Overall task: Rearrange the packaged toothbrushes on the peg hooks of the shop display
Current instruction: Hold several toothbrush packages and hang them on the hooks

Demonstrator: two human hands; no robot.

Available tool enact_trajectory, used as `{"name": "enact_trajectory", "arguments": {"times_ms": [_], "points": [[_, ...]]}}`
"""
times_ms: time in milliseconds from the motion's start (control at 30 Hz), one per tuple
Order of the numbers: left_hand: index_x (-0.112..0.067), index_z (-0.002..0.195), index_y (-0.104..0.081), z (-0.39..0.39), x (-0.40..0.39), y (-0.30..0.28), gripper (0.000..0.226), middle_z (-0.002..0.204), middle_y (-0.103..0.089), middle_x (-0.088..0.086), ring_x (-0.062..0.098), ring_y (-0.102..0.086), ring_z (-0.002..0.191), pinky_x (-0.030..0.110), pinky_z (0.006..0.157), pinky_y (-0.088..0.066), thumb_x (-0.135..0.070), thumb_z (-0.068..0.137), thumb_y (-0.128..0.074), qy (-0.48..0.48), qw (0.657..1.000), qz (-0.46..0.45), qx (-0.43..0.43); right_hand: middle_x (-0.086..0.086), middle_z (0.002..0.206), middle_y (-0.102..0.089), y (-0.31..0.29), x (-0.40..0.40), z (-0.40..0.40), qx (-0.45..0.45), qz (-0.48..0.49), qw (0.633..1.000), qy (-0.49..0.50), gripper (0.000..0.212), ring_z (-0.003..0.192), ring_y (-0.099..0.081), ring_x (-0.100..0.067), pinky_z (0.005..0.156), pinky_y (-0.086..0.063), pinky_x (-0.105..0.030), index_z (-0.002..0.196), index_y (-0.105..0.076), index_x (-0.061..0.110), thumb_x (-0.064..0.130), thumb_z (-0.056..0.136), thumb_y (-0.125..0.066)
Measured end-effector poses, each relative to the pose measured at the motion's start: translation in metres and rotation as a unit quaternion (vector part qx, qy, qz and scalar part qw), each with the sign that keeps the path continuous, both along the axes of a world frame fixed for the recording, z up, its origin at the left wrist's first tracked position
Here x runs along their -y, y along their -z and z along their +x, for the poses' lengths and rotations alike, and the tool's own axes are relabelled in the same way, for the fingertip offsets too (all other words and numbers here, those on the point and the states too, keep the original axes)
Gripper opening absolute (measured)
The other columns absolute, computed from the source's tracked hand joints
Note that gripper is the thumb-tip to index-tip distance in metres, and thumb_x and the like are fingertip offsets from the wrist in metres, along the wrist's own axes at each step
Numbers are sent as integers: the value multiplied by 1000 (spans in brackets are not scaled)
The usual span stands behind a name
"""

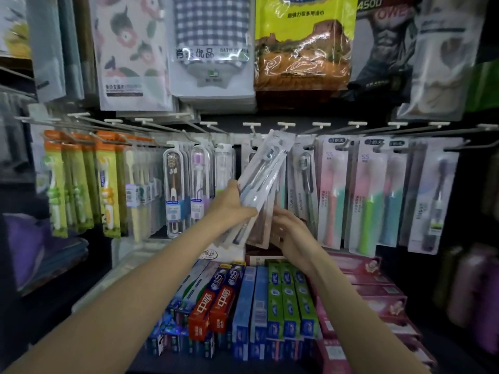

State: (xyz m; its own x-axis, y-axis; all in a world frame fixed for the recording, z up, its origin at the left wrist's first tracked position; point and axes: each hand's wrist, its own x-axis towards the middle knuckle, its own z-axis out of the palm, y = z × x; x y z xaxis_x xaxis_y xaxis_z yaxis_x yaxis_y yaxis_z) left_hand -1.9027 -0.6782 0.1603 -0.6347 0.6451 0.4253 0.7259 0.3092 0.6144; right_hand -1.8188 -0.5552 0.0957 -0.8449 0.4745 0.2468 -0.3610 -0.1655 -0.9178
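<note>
My left hand (234, 202) grips a tilted bundle of clear packaged toothbrushes (266, 168), its top leaning right toward the peg hooks (253, 143) in the middle of the display. Just below and to the right, my right hand (290, 228) holds the lower end of more packs (258, 236) that hang behind the bundle. Rows of other packaged toothbrushes hang on either side: orange and green packs (81, 182) at the left, clear cases (175, 190) beside them, pink and green packs (361, 195) at the right.
Toothpaste boxes (243, 298) fill the shelf under my arms, with pink boxes (378, 290) to the right. Packaged towels (213, 49) and a yellow bag (305, 41) hang above. Bare hook ends (321, 125) with white label tabs stick out toward me. Folded purple cloth (24, 247) lies at the left.
</note>
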Motion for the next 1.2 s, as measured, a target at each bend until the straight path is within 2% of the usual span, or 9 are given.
{"name": "enact_trajectory", "arguments": {"times_ms": [200,400,500,600,700,800,1000,1100,1200], "points": [[-14,101,-32,-5,10,-8,43,91,-49,2,20,-52,81,28,66,-39,-23,79,-69,-26,997,-38,-67,-4,106,-62,-1,8,-17,85,176,963,187,31,95,-59,-17,89,-50,-34,118,-50,8,5,88,-58],[-15,102,-32,0,-2,8,43,93,-48,0,17,-51,82,29,67,-43,-25,81,-69,-2,999,19,-33,0,135,-44,-4,8,2,4,249,936,248,54,117,-46,-9,93,-43,-20,135,-36,16,0,88,-57],[-16,105,-31,6,-10,18,45,94,-48,-2,14,-49,81,22,58,-38,-25,81,-69,9,998,57,-4,-1,117,-56,-9,-2,23,-11,279,930,239,54,94,-57,0,76,-50,-11,134,-37,20,-2,88,-56],[-13,134,-25,8,-14,28,72,130,-44,4,19,-48,112,22,88,-36,-21,80,-71,35,994,105,-11,2,98,-61,-18,-8,42,3,308,921,240,50,88,-59,-2,77,-52,-19,133,-39,23,3,90,-56],[-30,147,-2,17,-10,34,95,145,-28,6,22,-33,130,27,97,-28,-18,81,-69,59,990,118,-48,-4,111,-57,-24,-10,52,24,332,910,246,52,104,-54,-13,92,-46,-32,134,-40,28,6,90,-56],[-45,142,7,24,-6,35,96,146,-24,9,28,-35,126,37,96,-34,-17,85,-65,60,991,84,-84,0,114,-57,-28,-10,55,41,406,874,265,51,107,-56,-22,91,-49,-45,134,-42,28,5,90,-55],[-55,132,11,16,-3,34,96,133,-32,10,21,-51,87,19,74,-34,-18,86,-64,61,988,90,-111,-11,112,-64,-16,-14,54,119,542,775,302,60,74,-61,-15,64,-44,-13,141,-34,31,3,91,-52],[-56,131,11,14,-1,32,95,136,-31,11,20,-51,86,22,77,-34,-17,86,-63,64,989,81,-110,-10,106,-64,-12,-17,61,202,592,724,290,57,73,-55,-16,65,-49,-24,140,-37,29,5,91,-51],[-54,133,10,14,0,32,95,133,-33,12,24,-55,86,24,74,-37,-17,86,-63,55,989,79,-116,-1,99,-60,-6,-22,84,234,576,742,250,52,60,-55,-9,50,-47,-16,136,-42,25,2,90,-51]]}}
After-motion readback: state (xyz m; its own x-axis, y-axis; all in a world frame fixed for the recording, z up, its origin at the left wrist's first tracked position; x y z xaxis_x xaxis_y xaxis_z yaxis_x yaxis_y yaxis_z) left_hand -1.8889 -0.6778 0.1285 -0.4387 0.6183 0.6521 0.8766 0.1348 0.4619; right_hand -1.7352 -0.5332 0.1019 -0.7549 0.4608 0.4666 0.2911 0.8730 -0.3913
